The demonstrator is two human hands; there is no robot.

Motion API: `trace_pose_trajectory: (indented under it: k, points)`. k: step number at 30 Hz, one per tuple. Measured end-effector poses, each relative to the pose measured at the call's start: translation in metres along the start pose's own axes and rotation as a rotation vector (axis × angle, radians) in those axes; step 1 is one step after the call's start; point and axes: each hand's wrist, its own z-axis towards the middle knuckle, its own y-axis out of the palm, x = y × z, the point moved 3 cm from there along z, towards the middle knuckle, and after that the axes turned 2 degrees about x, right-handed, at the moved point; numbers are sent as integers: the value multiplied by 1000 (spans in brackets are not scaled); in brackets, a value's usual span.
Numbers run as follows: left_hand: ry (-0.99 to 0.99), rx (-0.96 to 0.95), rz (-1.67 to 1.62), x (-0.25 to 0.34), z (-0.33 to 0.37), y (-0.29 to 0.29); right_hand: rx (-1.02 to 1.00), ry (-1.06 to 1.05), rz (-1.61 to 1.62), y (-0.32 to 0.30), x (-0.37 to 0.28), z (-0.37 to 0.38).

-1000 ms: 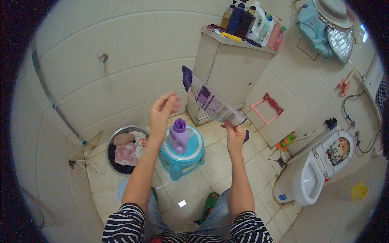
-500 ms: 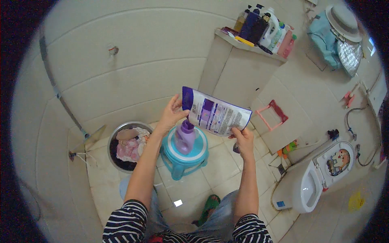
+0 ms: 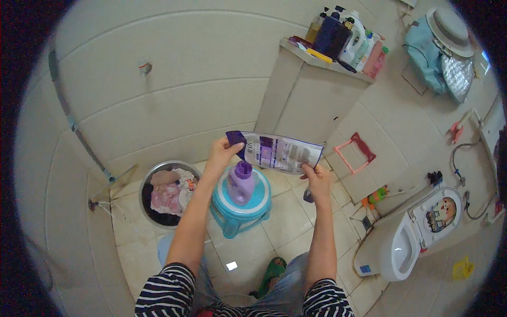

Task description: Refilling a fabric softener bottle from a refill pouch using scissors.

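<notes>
A purple-and-white refill pouch [image 3: 280,154] is stretched sideways between my hands, its printed side toward me. My left hand [image 3: 223,156] pinches its dark purple left end. At its lower right corner my right hand [image 3: 317,182] grips the pouch between thumb and fingers. A small dark purple thing [image 3: 308,195], perhaps a cap, shows under the right palm. Below the pouch's left end, a light purple detergent bottle [image 3: 242,187] stands upright with its dark purple mouth uncapped. It rests on a round blue stool [image 3: 260,203]. Whether the pouch touches the bottle's mouth, I cannot tell.
A metal basin [image 3: 149,210] of laundry sits left of the stool. Several bottles [image 3: 338,39] crowd a ledge at the back. A toilet [image 3: 398,259] with its lid raised stands at the right. A pink frame [image 3: 364,148] is on the wall. My green slipper [image 3: 273,272] is below.
The pouch has tipped, its upper edge coming down so that its face looks shallower. My left hand has shifted slightly left and stays on its end; the right hand keeps its grip.
</notes>
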Motion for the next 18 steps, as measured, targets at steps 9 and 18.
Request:
trace_pose_trajectory:
  k: [9, 18]
  points:
    - [774, -455, 1273, 111, -8, 120, -124, -7, 35, 17, 8, 0]
    - [599, -587, 1254, 80, 10, 147, -48, -390, -227, 5, -24, 8]
